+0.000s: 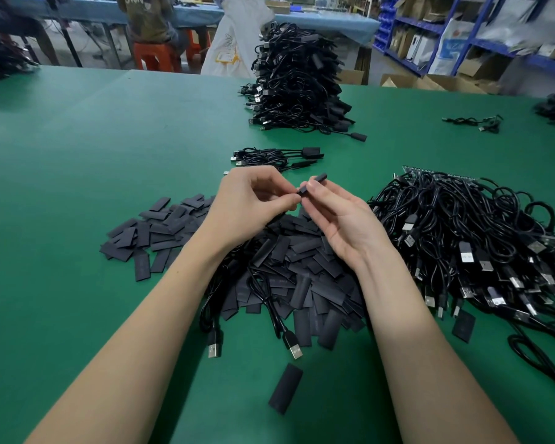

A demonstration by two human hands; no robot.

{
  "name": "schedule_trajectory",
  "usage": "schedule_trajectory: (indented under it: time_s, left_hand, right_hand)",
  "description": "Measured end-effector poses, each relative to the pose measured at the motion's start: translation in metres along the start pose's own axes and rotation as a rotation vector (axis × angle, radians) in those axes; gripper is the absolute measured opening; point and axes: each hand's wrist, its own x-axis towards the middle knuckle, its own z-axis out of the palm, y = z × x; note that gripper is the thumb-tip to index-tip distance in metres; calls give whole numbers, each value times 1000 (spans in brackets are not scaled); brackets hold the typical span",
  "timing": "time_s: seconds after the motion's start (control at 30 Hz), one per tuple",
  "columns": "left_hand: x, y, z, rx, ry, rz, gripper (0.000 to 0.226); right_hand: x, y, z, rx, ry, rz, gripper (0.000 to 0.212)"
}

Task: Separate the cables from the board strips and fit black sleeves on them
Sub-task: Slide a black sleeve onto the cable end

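Black sleeve (316, 182) is held above the middle of the table (77, 187), over the heap of loose sleeves (285, 267). Right hand (340, 219) pinches it between thumb and forefinger; its far end sticks out past the fingertips. Left hand (253, 200) has fingers curled, its grip pinched on something small and dark at the sleeve's near mouth, presumably the cable end; what exactly is hidden by the fingers. The two grips meet tip to tip.

Cable (269, 302) trails from under the left wrist toward the near edge, two USB plugs (293, 347) lying on the table there. One stray sleeve (285, 388) lies nearer the near edge.

Step in hand, as judged: threading the sleeve onto a cable already freed from its strip. Next move calls for keeping the sleeve mouth open and lined up with the cable end, then sliding it along; a flattened mouth would likely snag.

Unsleeved cables (468, 238) are heaped toward the right edge, a board strip (436, 173) visible at the heap's far side. A few finished cables (276, 157) lie just beyond the hands; a tall stack of cables (295, 81) stands at the far edge. Much stock left, so the task is well short of done.
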Motion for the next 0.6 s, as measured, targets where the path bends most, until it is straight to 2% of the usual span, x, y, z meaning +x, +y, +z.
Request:
schedule_trajectory:
  time_s: [0.13, 0.27, 0.37, 0.6]
  left_hand:
    - [1, -4, 0, -29, 6, -17, 6]
    - [1, -6, 3, -84, 32, -44, 8]
    - [1, -5, 4, -121, 45, -50, 9]
    - [0, -5, 6, -120, 70, -51, 9]
  right_hand:
    - [-1, 2, 3, -65, 7, -22, 16]
    - [-2, 6, 10, -131, 38, -161, 30]
    - [-3, 8, 13, -145, 48, -233, 27]
    - [-3, 11, 14, -92, 61, -214, 24]
